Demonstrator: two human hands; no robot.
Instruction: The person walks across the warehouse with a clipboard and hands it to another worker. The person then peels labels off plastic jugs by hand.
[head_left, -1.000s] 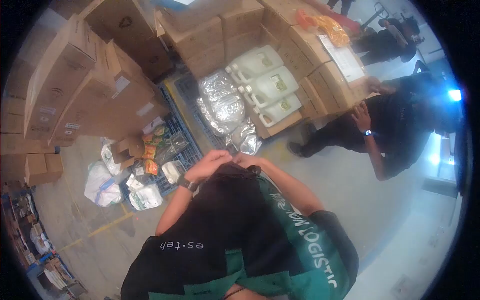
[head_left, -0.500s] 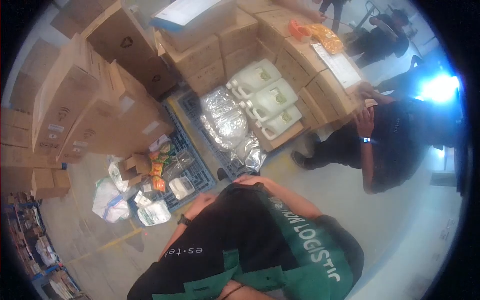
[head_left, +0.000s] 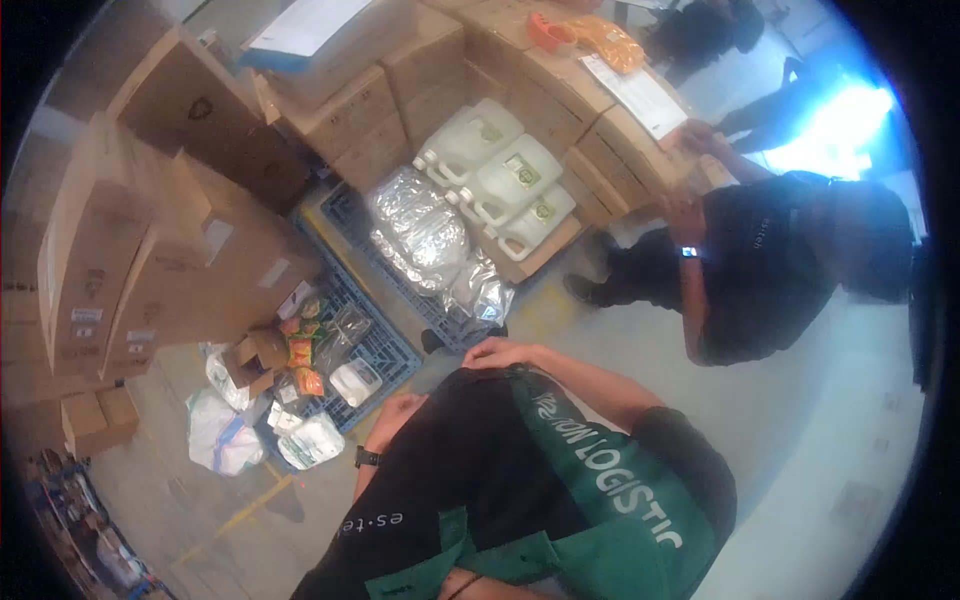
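My right hand (head_left: 497, 353) rests at the front of my waist, on the edge of my dark shirt and green apron (head_left: 590, 440). Its fingers lie loosely against the cloth, with no object showing in them. Lower on the other side, my left hand (head_left: 400, 408) sits beside my waist, partly covered by the shirt, so its fingers are hard to make out. A dark watch (head_left: 367, 457) circles that wrist. Beyond my hands, a white plastic container (head_left: 355, 383) and several orange packets (head_left: 303, 352) lie on a blue pallet (head_left: 395, 355).
Silver foil packs (head_left: 418, 230) and white jugs (head_left: 515, 180) stand ahead on a pallet. Large cartons (head_left: 190, 240) rise at left. A co-worker in dark clothes (head_left: 770, 260) stands at right by stacked boxes bearing a paper sheet (head_left: 635, 95). White bags (head_left: 222, 430) lie on the floor.
The view has shifted, so the jugs, foil and boxes appear further left and higher. My hands stay at my waist. The co-worker's upper hand has moved toward the paper on the boxes.
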